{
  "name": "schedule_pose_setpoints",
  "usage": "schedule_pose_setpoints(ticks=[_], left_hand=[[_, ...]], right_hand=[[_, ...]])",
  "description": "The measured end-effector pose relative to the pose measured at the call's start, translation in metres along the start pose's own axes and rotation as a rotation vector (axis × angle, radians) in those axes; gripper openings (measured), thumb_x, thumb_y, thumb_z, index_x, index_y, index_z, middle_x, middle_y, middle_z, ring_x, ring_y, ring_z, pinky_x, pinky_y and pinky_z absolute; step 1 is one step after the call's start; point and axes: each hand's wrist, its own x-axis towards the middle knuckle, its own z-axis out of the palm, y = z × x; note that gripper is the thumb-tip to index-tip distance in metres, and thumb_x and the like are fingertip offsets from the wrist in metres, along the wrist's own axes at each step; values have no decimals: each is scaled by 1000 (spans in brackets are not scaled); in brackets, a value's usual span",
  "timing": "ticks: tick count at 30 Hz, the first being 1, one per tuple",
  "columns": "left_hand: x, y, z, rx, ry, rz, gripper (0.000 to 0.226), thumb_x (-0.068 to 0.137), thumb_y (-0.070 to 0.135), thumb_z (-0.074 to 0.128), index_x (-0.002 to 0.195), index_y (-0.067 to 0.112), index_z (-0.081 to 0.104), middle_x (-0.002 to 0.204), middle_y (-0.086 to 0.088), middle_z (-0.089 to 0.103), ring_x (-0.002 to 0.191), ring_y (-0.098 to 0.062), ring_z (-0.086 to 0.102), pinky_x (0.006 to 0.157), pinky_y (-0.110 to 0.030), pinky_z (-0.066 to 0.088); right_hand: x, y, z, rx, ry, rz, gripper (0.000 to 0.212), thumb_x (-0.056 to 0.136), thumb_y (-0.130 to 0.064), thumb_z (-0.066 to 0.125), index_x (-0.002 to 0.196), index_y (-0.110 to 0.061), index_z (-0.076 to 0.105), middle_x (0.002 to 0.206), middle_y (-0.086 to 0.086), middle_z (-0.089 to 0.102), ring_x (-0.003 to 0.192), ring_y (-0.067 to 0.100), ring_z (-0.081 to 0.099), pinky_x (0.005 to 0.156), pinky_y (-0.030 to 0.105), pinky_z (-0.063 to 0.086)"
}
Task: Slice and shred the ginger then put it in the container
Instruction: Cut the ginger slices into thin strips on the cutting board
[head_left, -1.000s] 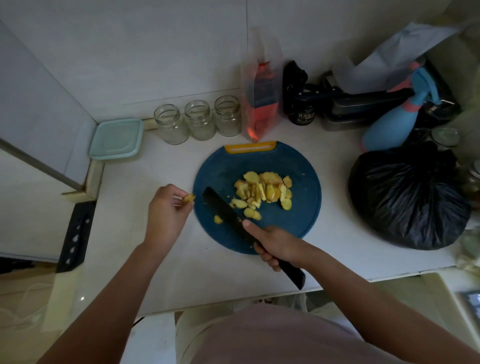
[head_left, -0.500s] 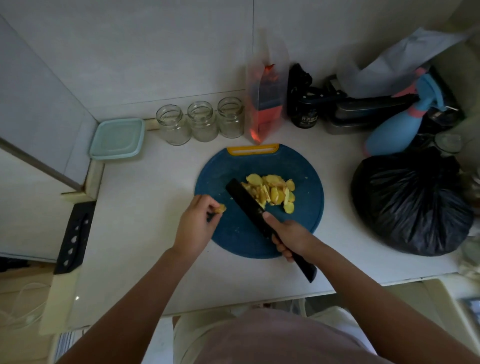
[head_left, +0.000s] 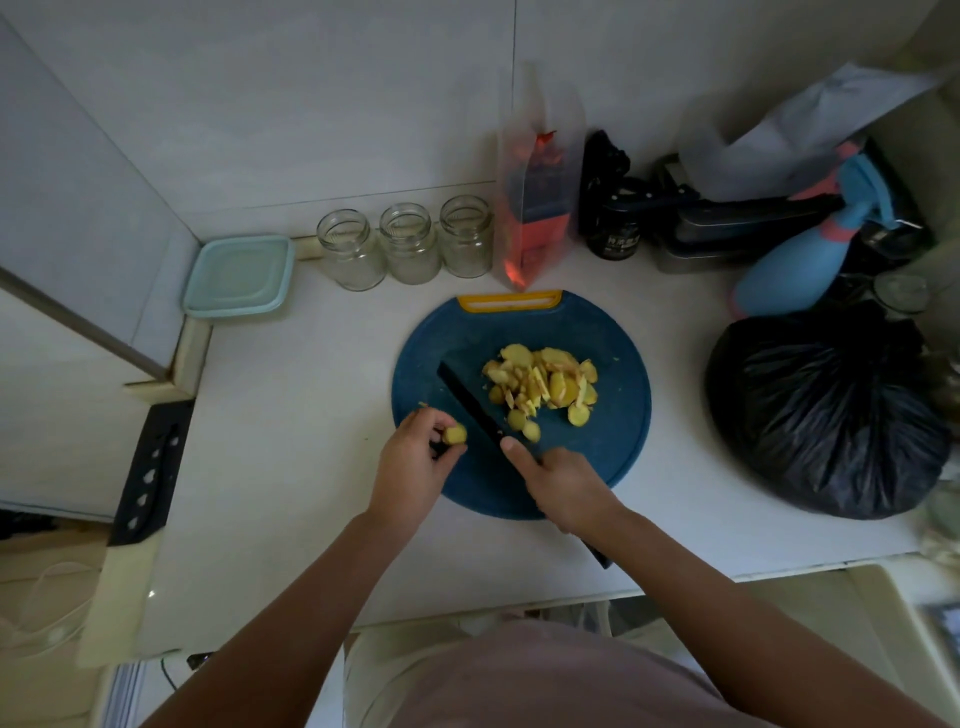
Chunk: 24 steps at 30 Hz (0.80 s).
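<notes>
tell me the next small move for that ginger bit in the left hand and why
Probably set the ginger piece down on the cutting board beside the blade and slice it. The left hand pinches that small chunk over the board's left side, while the right hand grips the knife, its blade lying between the chunk and the pile of slices.

Left hand (head_left: 415, 462) brought ginger piece (head_left: 456, 434) beside knife (head_left: 470, 402).

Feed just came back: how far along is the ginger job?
Mostly sliced: a pile of ginger slices lies on the blue cutting board. In hand: the left hand pinches a ginger piece; the right hand holds the knife. Left: shredding, then filling the teal container.
</notes>
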Motion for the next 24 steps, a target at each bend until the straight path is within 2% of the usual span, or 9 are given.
schedule_pose_setpoints(ticks=[2,4,7,10,13,17,20,24], left_hand=[[1,3,2,-39,16,-59,28,74,7,79,98,7,64,90,-1,64,77,-14,57,68,-24,49],[2,6,5,-51,29,-71,25,75,4,77,98,5,66,92,-4,63,76,-11,57,69,-17,49],[0,9,9,-75,57,-70,21,77,2,76,96,5,67,94,-6,60,74,-9,58,71,-4,45],[-2,7,9,-90,55,-97,17,79,3,74,93,8,66,92,-5,65,77,-9,62,71,-9,47],[-3,6,9,-123,59,-123,17,78,4,75,91,11,66,91,-3,65,79,-6,62,71,-11,49],[-5,6,10,-149,81,-131,20,76,8,78,91,12,65,93,-2,62,80,-7,63,73,-16,52],[-8,7,11,-154,103,-111,19,77,6,77,93,9,66,94,-2,60,80,-4,62,74,-11,50],[-12,8,11,-170,128,-122,17,79,1,73,95,4,67,94,-2,59,78,5,61,76,-5,46]], right_hand=[[-3,-6,2,-74,-22,-38,55,99,-53,36,58,-16,37,59,5,44,62,21,49,67,32,40],[-3,-9,4,-115,-45,-68,48,101,-49,34,60,-23,33,60,5,42,69,24,50,72,38,43],[0,-10,7,-96,-29,-61,55,100,-51,35,58,-17,37,57,7,44,63,21,50,72,36,45],[1,-9,12,-81,-37,-44,59,100,-52,35,58,-10,41,58,7,47,55,14,47,65,29,41],[0,-5,11,-51,-17,-35,61,99,-56,33,59,-10,43,60,7,50,57,13,48,64,26,39],[-2,-6,10,-63,0,-88,50,101,-50,30,60,-23,38,62,9,50,66,23,55,74,36,47],[0,-2,16,-69,61,-106,59,99,-53,32,55,-14,37,52,5,43,55,20,49,72,40,49],[-4,0,22,-116,91,-143,64,97,-56,32,51,-12,36,49,4,41,55,22,48,66,39,47]])
